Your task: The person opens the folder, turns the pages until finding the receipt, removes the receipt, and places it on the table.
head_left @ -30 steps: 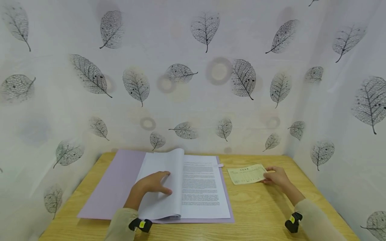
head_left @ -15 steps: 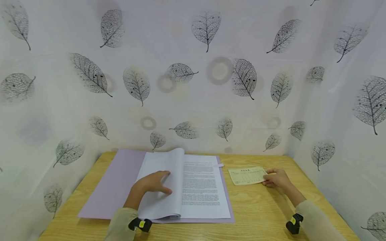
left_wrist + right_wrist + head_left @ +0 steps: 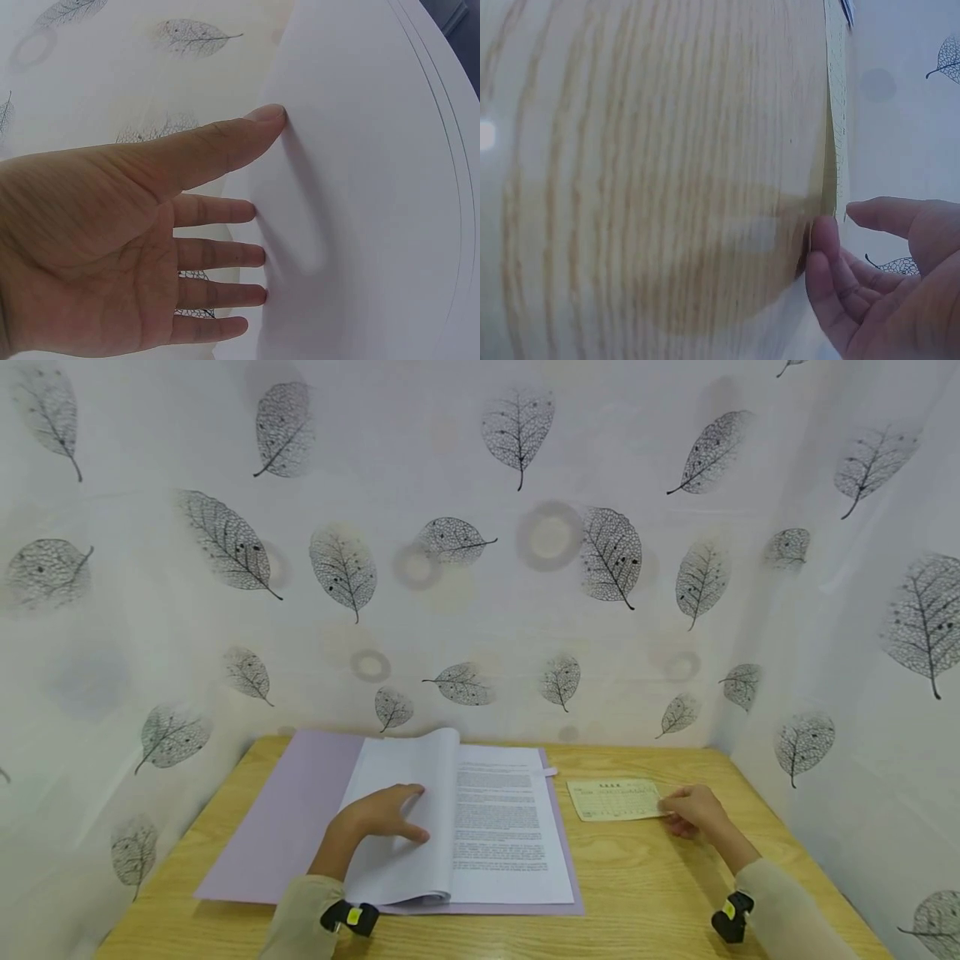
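A lilac folder (image 3: 273, 835) lies spread on the table, holding a stack of printed pages (image 3: 498, 827). Its upper sheets (image 3: 431, 768) are turned over to the left and bulge in a curl near the middle. On these sheets rests my left hand (image 3: 378, 817), fingers straight and thumb spread; the left wrist view shows its fingertips and thumb tip (image 3: 270, 114) against the white paper. To the folder's right, a pale yellow-green receipt (image 3: 615, 799) lies about flat. My right hand (image 3: 696, 814) lightly pinches its right edge between thumb and fingertips.
The yellow wood-grain table (image 3: 637, 893) carries everything. A small pale tab (image 3: 550, 772) sticks out from the folder's right side. Behind and at both sides hangs a white curtain (image 3: 480, 610) with leaf prints.
The receipt has settled lower and flatter on the table. My right hand has slid slightly right and down, toward the very edge of the receipt. My left hand has stayed in place.
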A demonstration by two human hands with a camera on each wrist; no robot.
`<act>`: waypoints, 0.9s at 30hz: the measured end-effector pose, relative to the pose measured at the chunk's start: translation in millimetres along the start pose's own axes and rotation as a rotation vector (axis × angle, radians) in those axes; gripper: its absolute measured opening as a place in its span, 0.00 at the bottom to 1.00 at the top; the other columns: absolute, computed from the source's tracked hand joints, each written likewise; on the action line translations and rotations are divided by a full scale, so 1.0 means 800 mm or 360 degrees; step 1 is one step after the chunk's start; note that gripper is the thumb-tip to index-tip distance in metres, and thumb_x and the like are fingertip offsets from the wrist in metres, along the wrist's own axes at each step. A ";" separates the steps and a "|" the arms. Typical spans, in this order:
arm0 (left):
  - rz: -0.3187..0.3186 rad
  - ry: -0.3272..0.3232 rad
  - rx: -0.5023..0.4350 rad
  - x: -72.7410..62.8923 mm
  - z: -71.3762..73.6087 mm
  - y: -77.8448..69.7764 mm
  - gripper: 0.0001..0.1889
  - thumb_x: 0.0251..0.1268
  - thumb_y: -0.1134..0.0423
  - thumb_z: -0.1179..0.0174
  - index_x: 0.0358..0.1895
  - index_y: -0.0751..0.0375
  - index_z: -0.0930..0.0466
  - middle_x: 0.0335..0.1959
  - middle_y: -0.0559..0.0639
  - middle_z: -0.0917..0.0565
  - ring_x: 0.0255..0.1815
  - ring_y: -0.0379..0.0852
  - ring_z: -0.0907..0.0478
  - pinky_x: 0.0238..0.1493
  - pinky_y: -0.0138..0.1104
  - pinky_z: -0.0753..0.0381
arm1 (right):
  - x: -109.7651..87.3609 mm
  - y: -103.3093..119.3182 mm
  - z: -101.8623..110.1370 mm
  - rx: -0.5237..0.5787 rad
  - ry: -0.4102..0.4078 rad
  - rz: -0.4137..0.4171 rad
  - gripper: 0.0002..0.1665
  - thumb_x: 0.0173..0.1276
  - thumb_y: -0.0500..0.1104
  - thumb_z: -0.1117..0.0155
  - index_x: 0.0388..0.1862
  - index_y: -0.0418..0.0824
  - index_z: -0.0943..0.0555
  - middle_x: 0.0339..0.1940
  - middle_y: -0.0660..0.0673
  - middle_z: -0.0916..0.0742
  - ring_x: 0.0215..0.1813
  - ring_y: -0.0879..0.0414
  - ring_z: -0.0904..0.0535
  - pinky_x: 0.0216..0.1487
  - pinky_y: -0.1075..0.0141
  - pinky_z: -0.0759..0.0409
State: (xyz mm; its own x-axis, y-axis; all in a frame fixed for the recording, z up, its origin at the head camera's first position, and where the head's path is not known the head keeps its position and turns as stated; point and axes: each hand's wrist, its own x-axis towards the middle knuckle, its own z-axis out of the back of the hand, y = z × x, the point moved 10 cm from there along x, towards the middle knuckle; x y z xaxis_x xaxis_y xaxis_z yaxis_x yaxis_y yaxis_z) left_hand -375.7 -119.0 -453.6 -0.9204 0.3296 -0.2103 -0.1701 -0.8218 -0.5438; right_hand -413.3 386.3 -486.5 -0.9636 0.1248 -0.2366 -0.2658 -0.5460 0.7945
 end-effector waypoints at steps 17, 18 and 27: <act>0.0031 -0.0037 -0.0046 -0.002 0.005 -0.004 0.46 0.52 0.55 0.21 0.74 0.68 0.33 0.75 0.66 0.31 0.78 0.66 0.37 0.78 0.56 0.35 | 0.002 0.018 0.010 -0.0153 -0.0110 0.0113 0.16 0.73 0.41 0.44 0.26 0.33 0.25 0.12 0.53 0.31 0.17 0.60 0.37 0.21 0.67 0.32; 0.0028 -0.0042 -0.0050 -0.002 0.005 -0.005 0.46 0.52 0.55 0.22 0.74 0.68 0.33 0.75 0.66 0.31 0.78 0.66 0.37 0.78 0.56 0.35 | 0.003 0.024 0.010 -0.0221 -0.0131 0.0139 0.17 0.73 0.42 0.44 0.27 0.32 0.24 0.14 0.52 0.28 0.19 0.59 0.35 0.23 0.66 0.31; -0.0041 -0.0070 0.0060 0.000 0.028 -0.023 0.43 0.61 0.50 0.27 0.75 0.68 0.34 0.74 0.66 0.30 0.77 0.64 0.35 0.78 0.55 0.34 | 0.012 0.086 -0.009 -0.0372 -0.0209 0.0255 0.30 0.78 0.48 0.48 0.64 0.24 0.27 0.65 0.22 0.24 0.62 0.27 0.25 0.56 0.40 0.20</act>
State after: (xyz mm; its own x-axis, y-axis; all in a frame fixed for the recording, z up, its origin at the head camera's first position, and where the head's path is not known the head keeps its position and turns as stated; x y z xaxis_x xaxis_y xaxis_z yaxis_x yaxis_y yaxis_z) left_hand -380.6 -113.8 -425.3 -0.9300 0.3308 -0.1601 -0.2063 -0.8305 -0.5174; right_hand -440.9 344.5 -438.3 -0.9923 0.1194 -0.0325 -0.1109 -0.7412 0.6621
